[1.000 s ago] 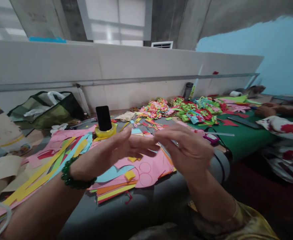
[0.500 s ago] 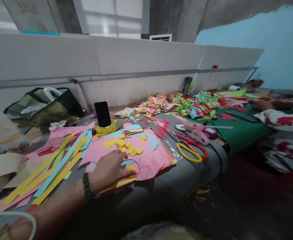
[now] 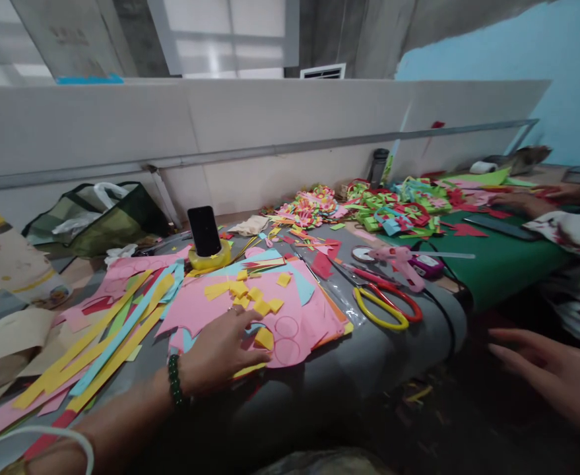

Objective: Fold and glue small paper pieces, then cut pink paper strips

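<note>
My left hand point(image 3: 223, 349), with a green bead bracelet, rests low over a stack of pink felt sheets point(image 3: 195, 303). Its fingers are curved but apart, and a small yellow felt piece point(image 3: 264, 339) lies between thumb and fingertips. More yellow pieces point(image 3: 255, 295) are scattered on the pink felt just beyond, near pencilled circles. My right hand point(image 3: 557, 376) hangs in the air past the table's front edge, fingers stretched out and apart, holding nothing. Scissors with yellow handles point(image 3: 381, 309) and a red-handled pair point(image 3: 403, 300) lie right of the stack.
Felt strips point(image 3: 116, 343) spread at left beside a bottle point(image 3: 17, 264). A phone point(image 3: 203, 231) stands in a yellow tape roll point(image 3: 213, 257). A pink glue gun point(image 3: 401, 260) lies at right, with heaped felt pieces point(image 3: 314, 206) behind. Another person's hand point(image 3: 520, 203) works at far right.
My right hand has come into view at the right. My left hand stays over the pink felt; the yellow piece by its fingers now shows more fully. The view has shifted slightly.
</note>
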### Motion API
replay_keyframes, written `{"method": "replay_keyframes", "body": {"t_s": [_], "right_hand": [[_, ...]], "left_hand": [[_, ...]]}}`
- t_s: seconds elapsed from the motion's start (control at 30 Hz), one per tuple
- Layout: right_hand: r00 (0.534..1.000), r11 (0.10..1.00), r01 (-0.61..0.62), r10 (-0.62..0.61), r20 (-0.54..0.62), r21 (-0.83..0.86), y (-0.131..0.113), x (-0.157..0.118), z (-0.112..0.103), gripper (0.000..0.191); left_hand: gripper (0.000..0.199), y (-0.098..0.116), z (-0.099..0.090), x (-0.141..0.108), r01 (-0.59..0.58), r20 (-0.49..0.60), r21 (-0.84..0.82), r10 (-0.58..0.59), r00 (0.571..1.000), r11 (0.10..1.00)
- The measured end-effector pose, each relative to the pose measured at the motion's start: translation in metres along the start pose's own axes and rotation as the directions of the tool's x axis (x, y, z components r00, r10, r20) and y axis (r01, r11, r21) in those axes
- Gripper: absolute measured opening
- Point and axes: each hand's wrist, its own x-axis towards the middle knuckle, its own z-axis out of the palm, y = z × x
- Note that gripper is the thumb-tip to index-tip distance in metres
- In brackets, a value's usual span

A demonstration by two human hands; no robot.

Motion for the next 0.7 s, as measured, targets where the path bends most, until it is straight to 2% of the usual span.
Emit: {"method": "replay_keyframes", "body": {"t_s": [0.03,0.07,0.13,0.2,0.3,0.4,0.5,0.63,0.7], "right_hand": [[0.996,0.997,-0.012,0.005,0.092,0.074,-0.016,0.001,-0.003,0.039],[0.993,0.992,0.002,-0.017,0.118,0.127,-0.032,0.001,-0.006,0.043],[0.99,0.979,0.067,-0.089,0.107,0.194,-0.061,-0.004,-0.011,0.04],[0.977,0.942,0.173,-0.202,0.072,0.286,-0.082,-0.01,-0.012,0.033],[0.927,0.849,0.339,-0.374,0.008,0.404,-0.107,-0.015,-0.006,0.024],[0.842,0.755,0.469,-0.539,0.024,0.458,-0.137,-0.014,0.005,0.025],[0.75,0.686,0.559,-0.658,0.07,0.466,-0.171,-0.012,0.012,0.025],[0.628,0.574,0.652,-0.775,0.072,0.495,-0.205,-0.012,0.009,0.023],[0.53,0.5,0.682,-0.841,0.109,0.533,-0.221,-0.012,0.009,0.024]], "left_hand": [[0.032,0.001,0.002,0.001,-0.025,0.03,0.002,0.025,0.999,1.0],[0.024,0.001,0.004,0.002,-0.037,0.052,0.004,0.036,0.998,0.999],[0.016,0.0,0.004,0.003,-0.017,0.065,-0.008,0.017,0.998,1.0],[0.021,-0.002,-0.002,0.005,0.005,0.046,-0.035,-0.003,0.999,0.999],[0.026,-0.004,-0.017,0.017,0.017,-0.063,-0.022,-0.019,0.998,1.0],[0.029,-0.006,-0.027,0.041,0.062,-0.189,0.083,-0.046,0.981,0.995],[0.04,-0.015,-0.031,0.066,0.083,-0.208,0.146,-0.052,0.977,0.986],[0.041,-0.05,-0.044,0.074,0.123,-0.236,0.165,-0.082,0.968,0.979],[0.037,-0.069,-0.051,0.069,0.125,-0.214,0.173,-0.087,0.973,0.977]]}}
